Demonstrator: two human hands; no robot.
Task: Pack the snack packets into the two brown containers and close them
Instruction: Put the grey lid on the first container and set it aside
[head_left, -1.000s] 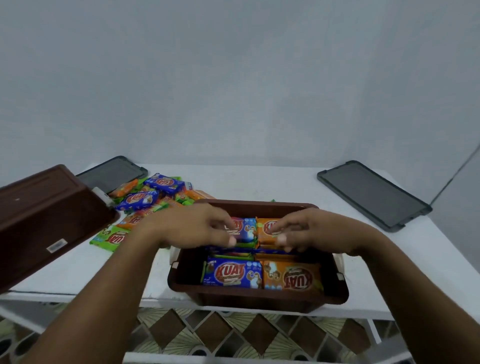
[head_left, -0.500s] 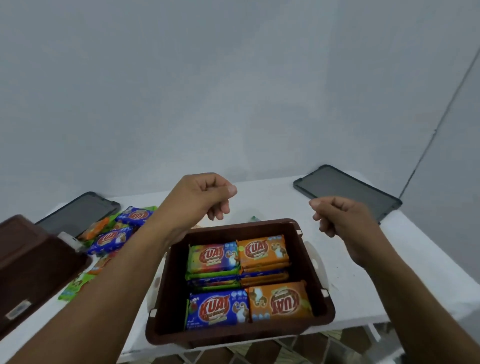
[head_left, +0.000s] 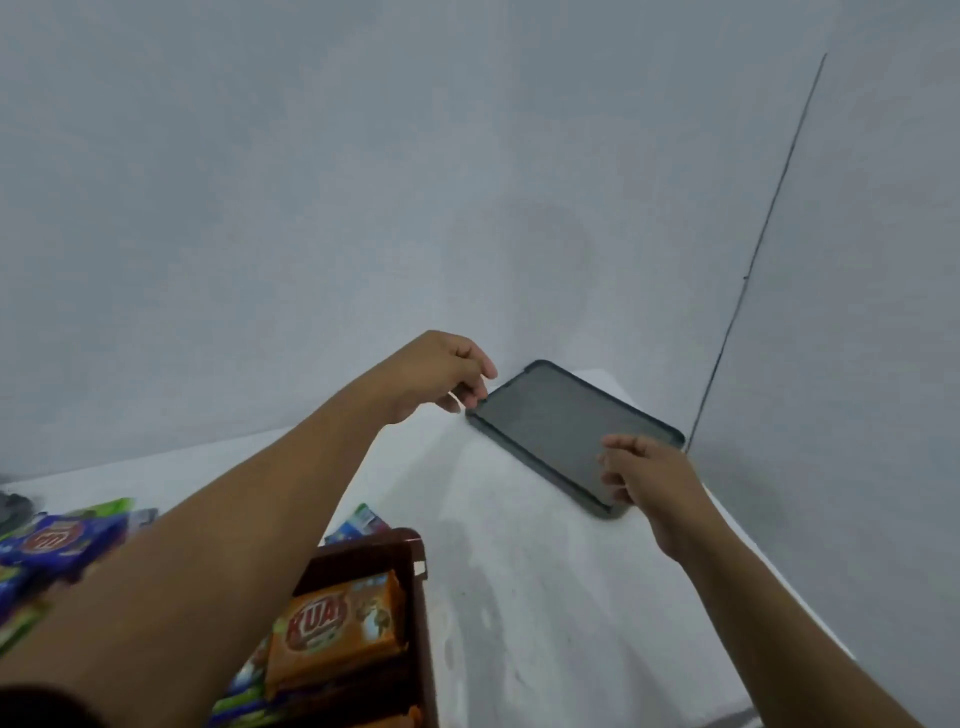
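A brown container (head_left: 418, 613) sits at the bottom of the view, its right rim showing. An orange snack packet (head_left: 337, 623) lies on top inside it; my left forearm hides the rest. Loose blue and green snack packets (head_left: 57, 540) lie on the table to the left. A dark grey lid (head_left: 550, 421) lies flat at the far right corner of the table. My left hand (head_left: 441, 374) hovers at the lid's far left corner, fingertips touching its edge. My right hand (head_left: 649, 478) is over the lid's near right edge with fingers curled and apart. Neither hand holds anything.
The white table (head_left: 519, 597) ends close behind the lid, at a grey wall corner (head_left: 753, 260). One more packet (head_left: 363, 519) pokes out behind the container. The table's right edge runs just past my right forearm.
Both hands left the container and reached far right to the grey lid. The view swung right, so the second brown container and the left lid are out of sight.
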